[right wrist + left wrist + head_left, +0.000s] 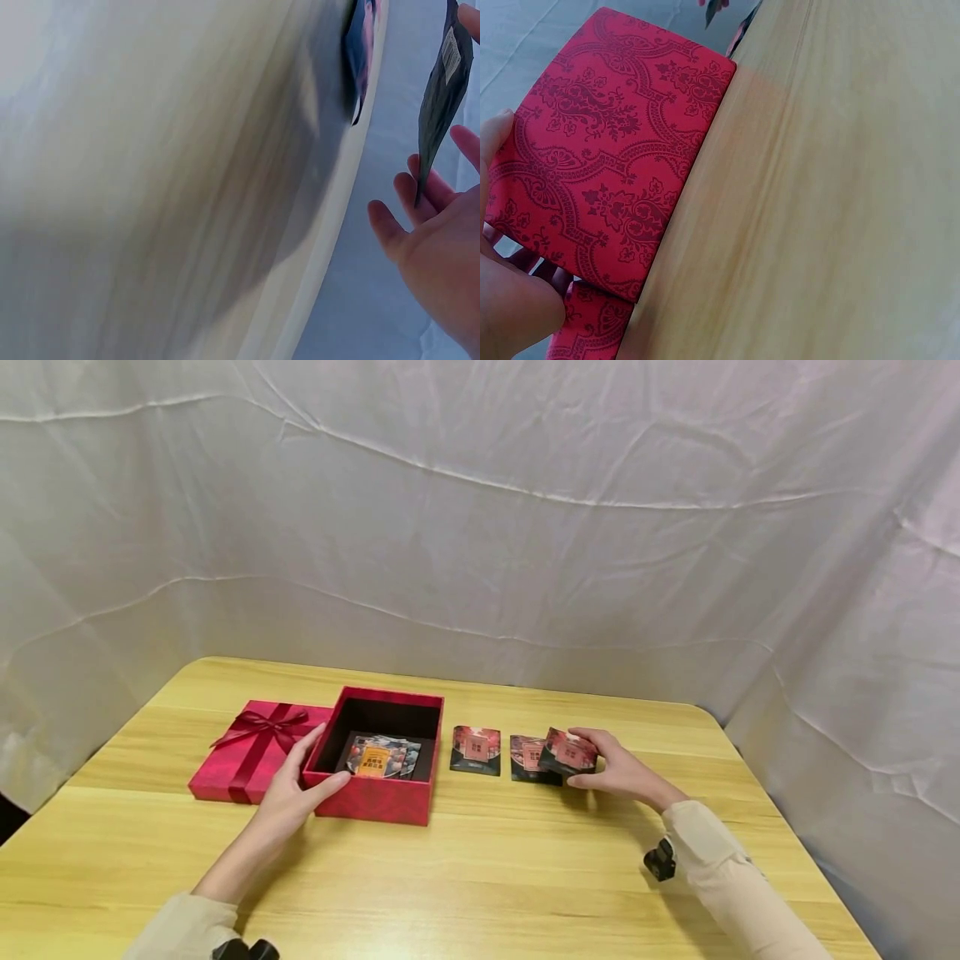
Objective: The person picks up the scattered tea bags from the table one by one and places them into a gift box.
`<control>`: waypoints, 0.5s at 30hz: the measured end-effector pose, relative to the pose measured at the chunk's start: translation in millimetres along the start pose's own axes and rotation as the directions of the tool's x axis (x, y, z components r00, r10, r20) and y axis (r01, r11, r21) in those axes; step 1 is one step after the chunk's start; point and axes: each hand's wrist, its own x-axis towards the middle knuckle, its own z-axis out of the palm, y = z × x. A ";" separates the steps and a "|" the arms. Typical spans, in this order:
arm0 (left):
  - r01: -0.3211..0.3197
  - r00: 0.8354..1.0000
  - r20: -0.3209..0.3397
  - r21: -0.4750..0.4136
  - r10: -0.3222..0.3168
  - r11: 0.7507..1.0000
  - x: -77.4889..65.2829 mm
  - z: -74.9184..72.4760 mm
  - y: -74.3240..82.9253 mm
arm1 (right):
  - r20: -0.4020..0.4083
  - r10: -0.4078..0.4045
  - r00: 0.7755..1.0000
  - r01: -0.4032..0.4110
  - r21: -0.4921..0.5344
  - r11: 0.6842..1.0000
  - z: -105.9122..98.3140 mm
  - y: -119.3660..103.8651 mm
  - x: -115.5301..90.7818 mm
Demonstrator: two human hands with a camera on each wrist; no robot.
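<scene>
My left hand grips the near left corner of an open red gift box, thumb at the front rim and fingers along the left side. Inside the box lie several dark printed sachets, the top one with an orange label. To the right, my right hand holds a flat sachet with a pink label by its right edge. That sachet is raised and tilted above a few like sachets on the table. In the right wrist view its dark back shows a barcode.
Left of the box lies its red lid with a dark red bow, touching or close to the box. One more pink-labelled sachet lies flat between the box and the pile. A pale cloth hangs behind the wooden table.
</scene>
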 end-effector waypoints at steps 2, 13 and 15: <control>-0.002 1.000 -0.002 0.003 0.002 1.000 -0.2 0.0 0.1 | 0.008 -0.003 1.000 0.003 0.001 1.000 1.3 -4.7 0.8; 0.007 1.000 -0.006 0.014 -0.007 1.000 -0.2 0.1 0.3 | 0.039 -0.053 0.998 0.052 0.026 0.998 4.1 -25.7 4.5; 0.009 1.000 -0.006 0.014 -0.009 1.000 0.1 0.2 0.3 | 0.042 -0.061 0.997 0.059 0.028 0.998 4.4 -28.7 5.5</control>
